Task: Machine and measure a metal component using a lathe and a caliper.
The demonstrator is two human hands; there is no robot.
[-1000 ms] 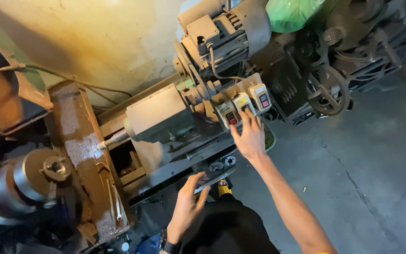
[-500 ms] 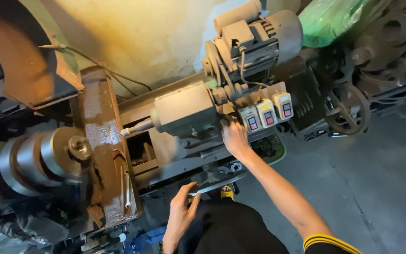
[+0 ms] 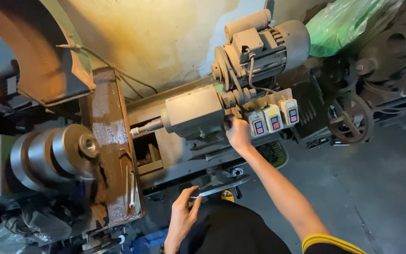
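**Both hands laid on an old lathe**

Overhead, a grimy lathe is seen from a head-worn camera. The right hand (image 3: pixel 237 134) is reached out at full arm's length and closed around a part at the lower right corner of the grey housing (image 3: pixel 194 113), just left of the three switch boxes (image 3: pixel 274 121); what exactly is gripped is hidden by the fingers. The left hand (image 3: pixel 183 217) is kept low, near the body, with its fingers curled around the end of a flat metal lever (image 3: pixel 222 187) that juts from the machine's front. A grey electric motor (image 3: pixel 269 40) is mounted above the switches, and a green plastic bag (image 3: pixel 341 23) lies beyond it. A steel chuck (image 3: pixel 55 155) is set at the left, beside a rusty brown guard plate (image 3: pixel 111 146). A spoked handwheel (image 3: pixel 351 123) is seen at the right.
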